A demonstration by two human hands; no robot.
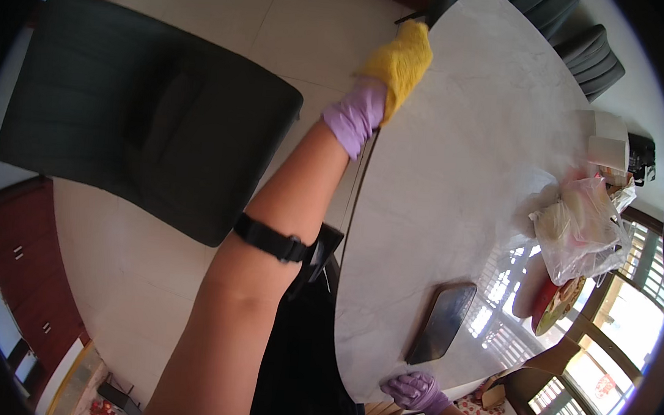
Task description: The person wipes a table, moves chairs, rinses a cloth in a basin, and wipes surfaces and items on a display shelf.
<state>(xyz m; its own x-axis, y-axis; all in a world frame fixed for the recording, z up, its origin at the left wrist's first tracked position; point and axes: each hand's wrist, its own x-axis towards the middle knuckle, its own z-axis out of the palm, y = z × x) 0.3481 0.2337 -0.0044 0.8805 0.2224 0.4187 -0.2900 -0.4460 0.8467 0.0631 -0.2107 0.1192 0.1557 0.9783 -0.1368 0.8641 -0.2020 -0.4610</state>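
My left hand (361, 112), in a lilac rubber glove, reaches far out along the left edge of a pale marbled table (441, 168). A yellow cloth (404, 63) is wrapped over that hand and lies against the table's rim; the fingers are hidden beneath it. At the near end of the table my right hand (414, 392), also gloved in lilac, rests on the rim with its fingers curled in. Nothing shows in it. Just beyond it a dark phone (442, 323) lies flat on the tabletop.
A dark padded chair (148, 112) stands left of the table. More dark chairs (592, 62) are at the far right. Along the right side sit a clear plastic bag (583, 230) with things inside, a red-and-yellow packet (556, 306) and a white box (608, 139).
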